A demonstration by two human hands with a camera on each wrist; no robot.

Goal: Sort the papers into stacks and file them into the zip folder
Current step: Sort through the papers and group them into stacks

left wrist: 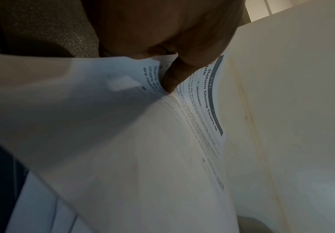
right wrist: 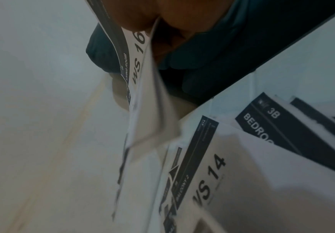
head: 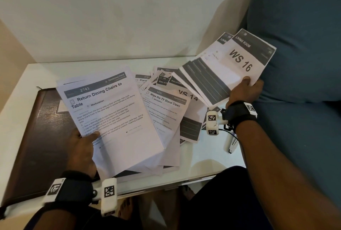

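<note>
Wrist-strapped and nearest the lens, the left hand [head: 82, 148] pinches a "Return Dining Chairs to Table" sheaf [head: 108, 119], thumb on top, hiding much of the dark brown zip folder [head: 39, 137] flat on the white table [head: 22, 89]. Loose papers [head: 171, 111] sprawl mid-table, "WS 14" [right wrist: 212, 178] among them. Further right, the right hand [head: 245, 89] grips a fanned "WS 16" stack [head: 230, 69] raised before a teal cushion [head: 299, 45]. White stapler [head: 229, 142] lies beneath that wrist.

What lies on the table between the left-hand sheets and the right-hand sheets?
In the head view, loose papers lie there, among them "Wipe the TV Stand Clean" and "WS 14".
</note>
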